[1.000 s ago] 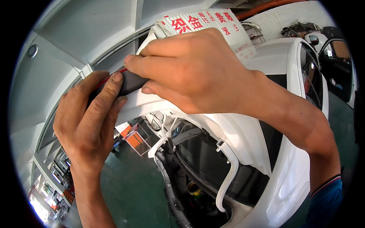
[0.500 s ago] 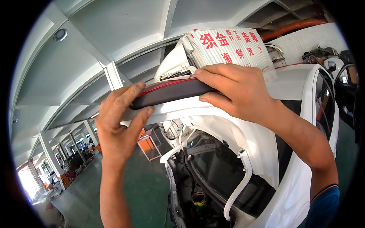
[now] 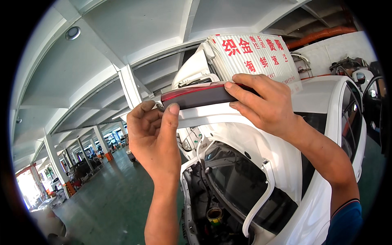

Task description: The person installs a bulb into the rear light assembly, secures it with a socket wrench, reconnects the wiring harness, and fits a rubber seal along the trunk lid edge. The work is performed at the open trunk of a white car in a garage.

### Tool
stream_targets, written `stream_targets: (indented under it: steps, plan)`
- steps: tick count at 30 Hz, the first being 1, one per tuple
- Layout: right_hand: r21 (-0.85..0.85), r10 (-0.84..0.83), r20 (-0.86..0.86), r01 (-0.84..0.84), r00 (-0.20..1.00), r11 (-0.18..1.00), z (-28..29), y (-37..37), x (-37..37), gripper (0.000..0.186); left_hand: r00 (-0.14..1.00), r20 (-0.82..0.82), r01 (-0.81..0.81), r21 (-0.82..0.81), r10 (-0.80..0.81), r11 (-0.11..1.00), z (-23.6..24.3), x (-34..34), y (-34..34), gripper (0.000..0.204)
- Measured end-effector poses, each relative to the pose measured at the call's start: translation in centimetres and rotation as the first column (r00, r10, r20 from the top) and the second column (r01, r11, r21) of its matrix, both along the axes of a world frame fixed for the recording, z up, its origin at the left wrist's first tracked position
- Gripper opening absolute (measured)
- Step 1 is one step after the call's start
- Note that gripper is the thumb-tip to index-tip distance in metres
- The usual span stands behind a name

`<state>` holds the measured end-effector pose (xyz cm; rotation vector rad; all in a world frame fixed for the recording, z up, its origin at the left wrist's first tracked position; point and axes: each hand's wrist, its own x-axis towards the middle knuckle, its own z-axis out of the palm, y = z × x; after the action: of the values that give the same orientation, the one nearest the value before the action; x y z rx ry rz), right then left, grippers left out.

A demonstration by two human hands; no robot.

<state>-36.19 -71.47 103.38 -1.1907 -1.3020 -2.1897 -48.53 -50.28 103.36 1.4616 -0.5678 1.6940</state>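
Observation:
A long brake light (image 3: 200, 97) with a red lens and dark grey housing lies along the edge of the raised white lid (image 3: 208, 116). My left hand (image 3: 153, 136) is closed at its left end, the thumb against the dark housing and the curled fingers beside a small pale hooked piece (image 3: 157, 103). Toward the other end, my right hand (image 3: 267, 104) grips the light, fingers over the top and thumb underneath. The right end of the light is hidden behind this hand.
Below the lid is the white car's open compartment, with a dark window (image 3: 241, 171), a curved white hinge arm (image 3: 261, 196) and a can (image 3: 214, 215). A white box truck (image 3: 257, 57) stands behind. Pillars (image 3: 55, 159) line the left; another vehicle's open door (image 3: 375, 102) is far right.
My left hand has moved right and turned, its fingers now curled at the light's end, uncovering the pale hooked piece. My right hand still grips the light. The view has shifted slightly.

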Motion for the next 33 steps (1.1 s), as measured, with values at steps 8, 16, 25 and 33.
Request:
stream_targets:
  steps: [8,16,25,33]
  plan:
    - [0.021,0.016,0.035,-0.016,0.999,1.000,0.1,-0.1,0.0,0.039,0.998,-0.044,0.033,-0.100,-0.037,0.994,0.6,-0.7,-1.5,0.040]
    - [-0.011,0.106,0.029,-0.106,0.994,0.994,0.5,0.2,0.0,0.035,0.997,-0.078,0.013,-0.127,-0.023,0.992,1.0,-0.9,-1.7,0.048]
    - [-0.011,0.084,0.151,-0.083,0.985,0.996,1.2,1.7,0.0,0.032,0.831,0.137,-0.551,0.063,0.539,0.832,0.6,-0.2,-0.7,0.028]
    - [-0.024,0.109,0.148,-0.107,0.983,0.994,1.0,2.6,0.6,0.041,0.583,0.669,-0.810,0.523,0.461,0.264,3.8,0.7,1.7,0.039]
